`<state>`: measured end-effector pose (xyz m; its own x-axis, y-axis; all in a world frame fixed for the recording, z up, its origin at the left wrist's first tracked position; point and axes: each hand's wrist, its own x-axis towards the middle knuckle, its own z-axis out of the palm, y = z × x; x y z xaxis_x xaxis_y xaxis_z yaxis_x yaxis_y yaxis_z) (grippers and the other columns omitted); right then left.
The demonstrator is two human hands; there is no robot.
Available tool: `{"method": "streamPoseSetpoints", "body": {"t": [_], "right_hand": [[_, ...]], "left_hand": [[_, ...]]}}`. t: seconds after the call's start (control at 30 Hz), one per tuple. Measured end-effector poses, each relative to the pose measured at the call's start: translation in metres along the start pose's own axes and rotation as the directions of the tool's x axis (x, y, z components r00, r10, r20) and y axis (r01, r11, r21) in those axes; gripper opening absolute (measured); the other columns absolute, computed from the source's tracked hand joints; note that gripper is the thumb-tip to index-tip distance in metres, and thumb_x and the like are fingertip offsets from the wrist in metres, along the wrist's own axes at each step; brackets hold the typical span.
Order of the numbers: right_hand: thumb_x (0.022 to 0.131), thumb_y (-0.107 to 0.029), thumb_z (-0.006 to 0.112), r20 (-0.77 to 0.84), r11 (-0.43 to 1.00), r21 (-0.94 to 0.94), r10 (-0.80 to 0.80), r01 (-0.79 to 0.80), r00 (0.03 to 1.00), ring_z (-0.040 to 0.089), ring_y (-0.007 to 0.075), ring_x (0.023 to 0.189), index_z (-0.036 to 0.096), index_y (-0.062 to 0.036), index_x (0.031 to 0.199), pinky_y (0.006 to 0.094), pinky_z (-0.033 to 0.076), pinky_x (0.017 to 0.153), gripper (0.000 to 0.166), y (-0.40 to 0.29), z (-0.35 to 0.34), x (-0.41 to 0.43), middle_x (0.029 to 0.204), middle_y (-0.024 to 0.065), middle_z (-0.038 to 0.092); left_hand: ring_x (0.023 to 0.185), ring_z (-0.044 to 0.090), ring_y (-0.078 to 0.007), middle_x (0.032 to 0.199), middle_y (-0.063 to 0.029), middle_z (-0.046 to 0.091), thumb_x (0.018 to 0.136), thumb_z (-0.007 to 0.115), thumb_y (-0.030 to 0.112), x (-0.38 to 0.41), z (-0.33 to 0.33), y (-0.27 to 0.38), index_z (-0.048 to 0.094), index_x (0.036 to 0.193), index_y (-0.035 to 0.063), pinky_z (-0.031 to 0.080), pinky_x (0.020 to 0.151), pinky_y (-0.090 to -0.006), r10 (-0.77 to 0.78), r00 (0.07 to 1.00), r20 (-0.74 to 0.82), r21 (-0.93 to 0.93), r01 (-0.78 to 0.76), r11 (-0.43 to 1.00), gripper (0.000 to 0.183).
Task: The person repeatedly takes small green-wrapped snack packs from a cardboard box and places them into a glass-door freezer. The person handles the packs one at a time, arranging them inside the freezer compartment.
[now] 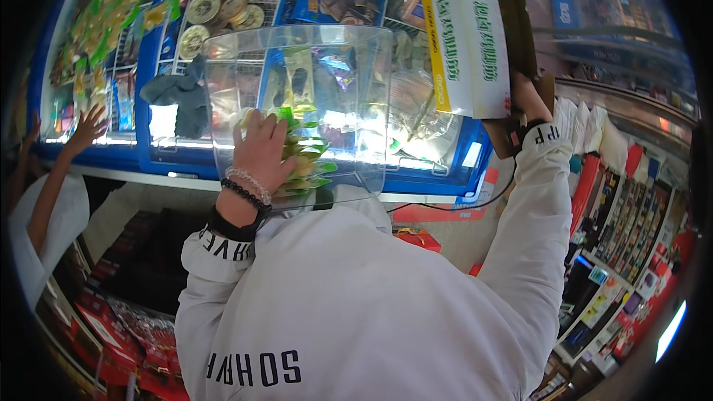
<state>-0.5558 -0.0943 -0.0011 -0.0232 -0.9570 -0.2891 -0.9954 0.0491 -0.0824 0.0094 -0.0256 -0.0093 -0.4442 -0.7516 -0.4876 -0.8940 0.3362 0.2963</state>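
My left hand lies over green-and-yellow wrapped packets at the near left of a clear plastic bin; its fingers are partly spread, and whether they grip a packet cannot be told. The bin rests on top of a blue chest freezer. At the upper right, my right hand is at the end of a white cardboard box with green printing and a yellow edge, holding it tilted above the freezer's right part. Its fingertips are partly hidden by the box. A dark grey cloth lies left of the bin.
Wire baskets in the freezer hold round tubs and wrapped goods. More green packets fill the left section, where another person's hand reaches in. Shelves of goods stand at the right; red boxes lie lower left. A black cable hangs near my right arm.
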Motion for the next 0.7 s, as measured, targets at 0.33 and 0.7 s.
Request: {"method": "streamPoseSetpoints", "body": {"t": [0.33, 0.7], "right_hand": [[0.084, -0.013, 0.052, -0.321, 0.991, -0.133, -0.013, -0.031, 0.947, 0.059, 0.04, 0.083, 0.058, -0.0038, 0.088, 0.0479, 0.048, 0.07, 0.012, -0.067, -0.078, -0.048, 0.085, 0.02, 0.063], [0.094, -0.012, 0.049, -0.409, 0.629, 0.763, 0.294, 0.147, 0.864, 0.065, 0.0141, 0.063, 0.051, -0.0022, 0.108, 0.0228, 0.049, 0.056, 0.017, -0.151, -0.16, -0.108, 0.075, 0.0061, 0.062]], "left_hand": [[0.131, 0.027, -0.0371, 0.133, -0.0149, 0.042, 0.075, 0.065, 0.037, 0.002, 0.01, 0.0, 0.042, 0.128, 0.0045, 0.022, 0.103, -0.0592, -0.005, 0.998, -0.07, 0.002, 0.005, 1.0, 0.067], [0.129, 0.029, -0.0403, 0.135, -0.0191, 0.038, 0.072, 0.066, 0.032, 0.007, 0.013, -0.002, 0.04, 0.129, 0.0027, 0.023, 0.104, -0.0549, 0.05, 0.996, -0.073, 0.017, -0.049, 0.999, 0.069]]}}
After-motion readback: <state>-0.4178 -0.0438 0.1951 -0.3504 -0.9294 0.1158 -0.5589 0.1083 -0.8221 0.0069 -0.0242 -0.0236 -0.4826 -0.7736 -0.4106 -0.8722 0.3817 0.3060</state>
